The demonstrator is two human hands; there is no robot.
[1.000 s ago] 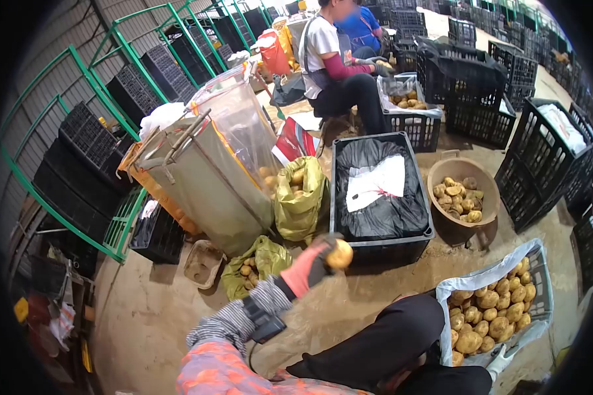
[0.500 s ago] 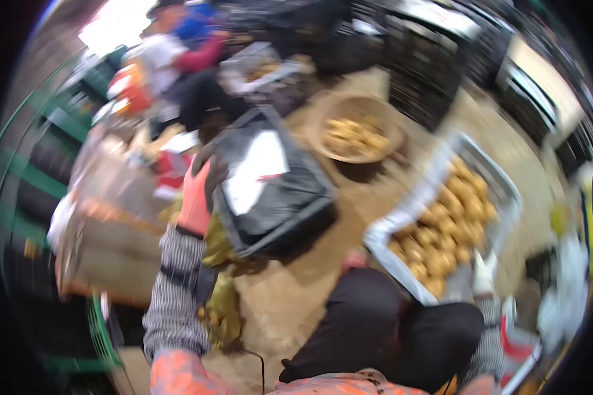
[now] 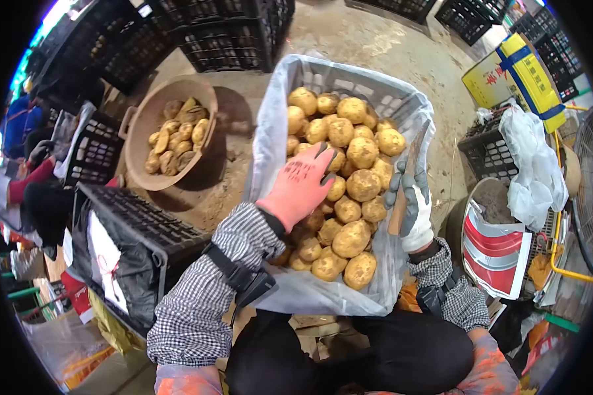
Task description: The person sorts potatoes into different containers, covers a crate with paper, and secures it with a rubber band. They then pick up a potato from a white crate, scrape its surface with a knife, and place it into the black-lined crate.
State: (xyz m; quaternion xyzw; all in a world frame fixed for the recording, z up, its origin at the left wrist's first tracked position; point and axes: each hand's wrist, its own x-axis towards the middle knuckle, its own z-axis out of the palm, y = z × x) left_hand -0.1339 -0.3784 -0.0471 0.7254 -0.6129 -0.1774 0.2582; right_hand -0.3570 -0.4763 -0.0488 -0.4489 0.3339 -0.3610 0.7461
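Potatoes (image 3: 351,238) fill much of a crate (image 3: 329,303) lined with pale plastic, just in front of my knees. My left hand (image 3: 300,184), in a pink glove with dark fingertips, rests on the potatoes near the middle, fingers slightly apart, some of them over a potato. At the crate's right side my right hand (image 3: 412,204), in a white and grey glove, is closed around a long, thin tool with a wooden handle (image 3: 398,212). The tool points away from me along the crate's inner edge.
A brown basin (image 3: 136,146) with more potatoes stands at the left. Beside it is a black crate (image 3: 158,227) holding dark plastic. A person's dark-gloved hand (image 3: 41,153) shows at the far left. Stacked black crates (image 3: 224,43) stand behind, and a yellow box (image 3: 530,76) at the right.
The view has turned right, bringing the potato crate to the centre. My left hand has moved from the black plastic-lined crate onto the potatoes. My right hand now shows with the tool.
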